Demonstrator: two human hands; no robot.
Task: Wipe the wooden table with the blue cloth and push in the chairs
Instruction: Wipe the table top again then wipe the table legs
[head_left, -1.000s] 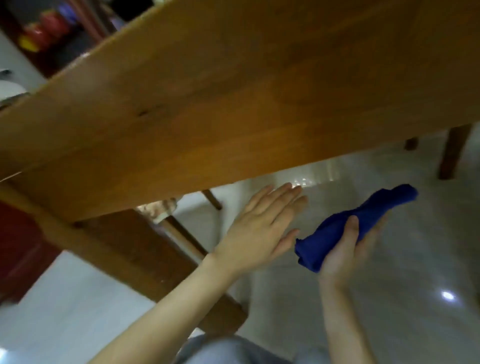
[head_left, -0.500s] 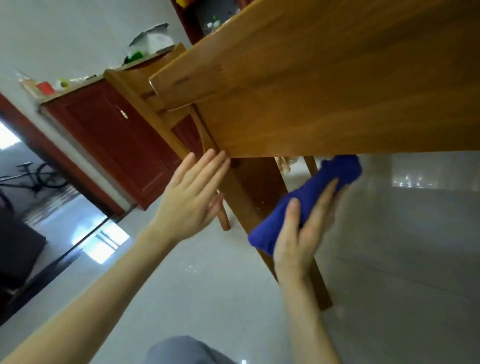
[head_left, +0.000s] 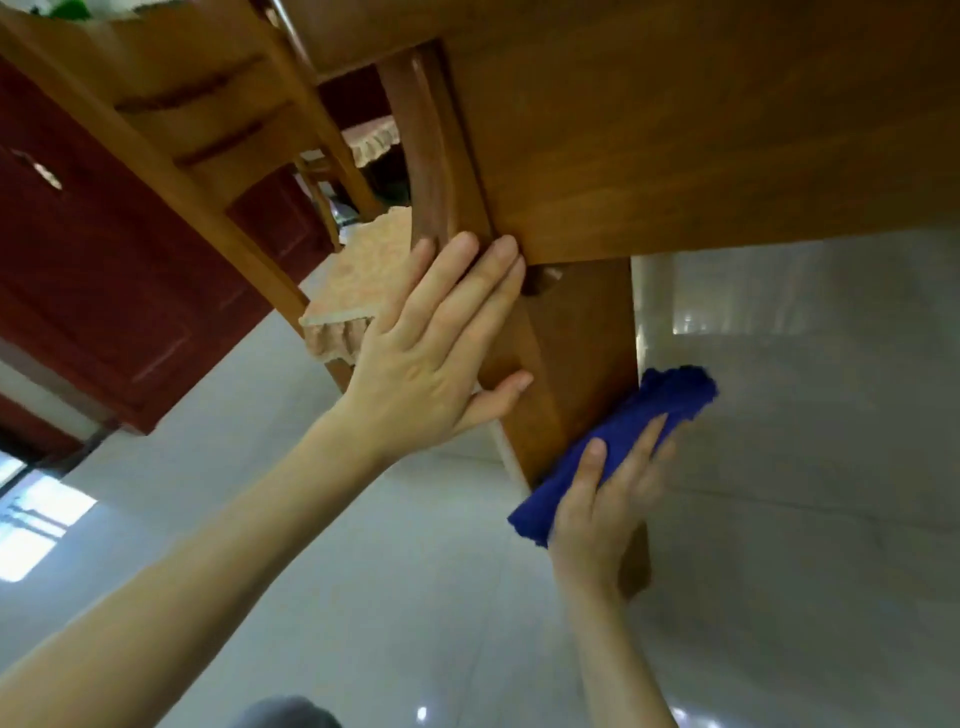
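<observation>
The wooden table (head_left: 675, 130) fills the upper right, its near corner and leg (head_left: 582, 353) at the middle. My left hand (head_left: 431, 353) lies flat with straight fingers against the table's corner, fingertips at the edge. My right hand (head_left: 602, 509) holds the rolled blue cloth (head_left: 639, 415), thumb over it, beside the table leg's right side. A wooden chair (head_left: 208, 135) with a patterned seat cushion (head_left: 358, 280) stands at the left, its back close to the table's end.
A dark red cabinet (head_left: 104, 260) lines the left wall behind the chair. Glossy pale floor tiles (head_left: 779, 519) spread below and to the right. A bright doorway or window patch (head_left: 36, 530) shows at the lower left.
The view swung toward the table's corner and leg. My left hand moved from mid-air onto the table corner. My right hand carried the blue cloth down beside the leg.
</observation>
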